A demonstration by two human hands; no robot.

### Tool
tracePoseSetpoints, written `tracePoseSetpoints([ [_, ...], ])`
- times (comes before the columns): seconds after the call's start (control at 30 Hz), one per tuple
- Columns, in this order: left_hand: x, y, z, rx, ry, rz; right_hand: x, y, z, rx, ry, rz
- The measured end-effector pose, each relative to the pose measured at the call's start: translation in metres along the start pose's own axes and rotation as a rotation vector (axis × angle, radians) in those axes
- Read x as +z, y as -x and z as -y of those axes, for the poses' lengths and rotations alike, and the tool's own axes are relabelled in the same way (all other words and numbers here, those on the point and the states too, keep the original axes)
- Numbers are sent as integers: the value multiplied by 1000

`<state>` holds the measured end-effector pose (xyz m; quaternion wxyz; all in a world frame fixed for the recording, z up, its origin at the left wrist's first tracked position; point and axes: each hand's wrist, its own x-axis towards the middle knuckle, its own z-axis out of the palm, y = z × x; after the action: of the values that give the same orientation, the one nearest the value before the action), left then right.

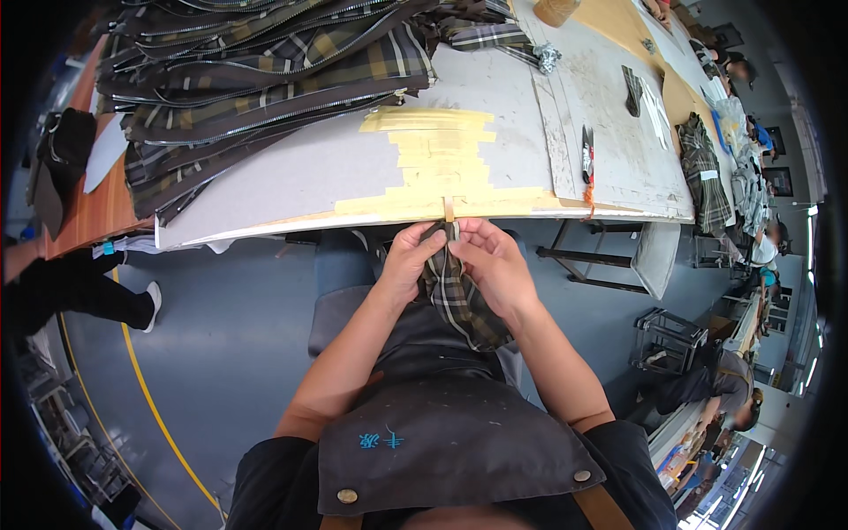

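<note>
At the near edge of the table (274,194), both my hands pinch a plaid fabric piece (455,305) in dark, olive and white. My left hand (413,258) closes thumb against fingers on its upper left side. On the upper right side, my right hand (491,265) grips the same piece with thumb and fingertips. The cloth hangs down below my hands in front of my dark apron (459,424). Just above my fingertips, a narrow tan strip (449,208) sticks up at the table edge; whether it touches the fabric I cannot tell.
Plaid panels with zippers (274,79) lie piled at the left. Yellow tape (437,155) covers the table's middle. Small snips (588,155) with an orange cord lie to the right. More plaid cloth (704,172) hangs at the far right. A person's leg (106,291) shows at left.
</note>
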<state>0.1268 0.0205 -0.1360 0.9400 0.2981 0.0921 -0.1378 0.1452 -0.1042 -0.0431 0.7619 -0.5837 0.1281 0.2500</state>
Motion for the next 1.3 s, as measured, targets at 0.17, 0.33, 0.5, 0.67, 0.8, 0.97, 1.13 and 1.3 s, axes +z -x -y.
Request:
tracePoseSetpoints([
  [0.17,-8,1,2,-31,36,57,5,-12,-9,76,-56,-108],
  [0.33,-2,2,-2,-22,-53,-29,4,-14,6,272,-103,-64],
  [0.5,1,20,-3,51,-286,-125,-2,14,0,87,102,88],
  [0.67,18,73,-11,278,-1131,-215,-32,67,-26,-250,383,100],
  [0.8,53,120,-23,3,-788,-226,-43,105,-18,-495,579,132],
  [0.97,50,157,-25,-359,-350,-184,-52,135,5,-757,703,212],
  [1.13,48,172,0,-434,6,176,-65,148,23,-867,683,276],
  [1.3,74,171,28,-326,207,219,-76,155,30,-836,610,338],
])
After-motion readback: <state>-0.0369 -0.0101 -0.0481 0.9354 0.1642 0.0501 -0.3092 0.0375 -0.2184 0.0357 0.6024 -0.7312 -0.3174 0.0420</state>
